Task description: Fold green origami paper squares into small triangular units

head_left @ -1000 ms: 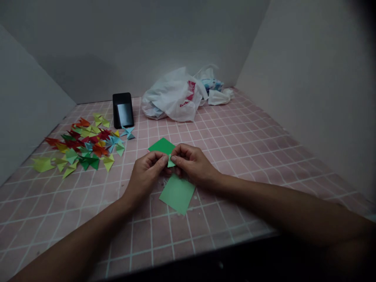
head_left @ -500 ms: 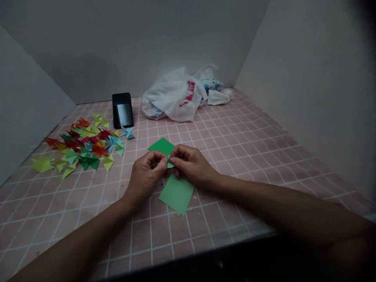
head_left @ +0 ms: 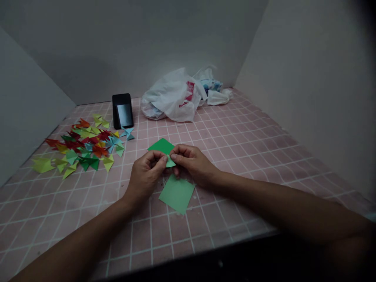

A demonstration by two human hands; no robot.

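Between my fingertips is a small folded piece of light green paper (head_left: 170,161), pinched from both sides. My left hand (head_left: 147,169) grips its left edge with thumb and forefinger. On its right edge, my right hand (head_left: 192,163) is closed in the same kind of pinch; the fingers partly cover the paper. A pale green square sheet (head_left: 177,195) lies flat on the table just below my hands. Beyond them lies a brighter green sheet (head_left: 161,145), its near part hidden behind my fingers.
Several folded paper figures (head_left: 84,147) in many colours lie heaped at the left. Behind them a black phone-like device (head_left: 122,111) stands leaning back. A white plastic bag (head_left: 173,96) and crumpled items (head_left: 217,94) sit by the back wall. Pink checked cloth (head_left: 249,145) covers the table.
More of the folded green paper shows between my fingertips now. My fingers have shifted slightly on it; the loose sheets and other things have stayed in place.
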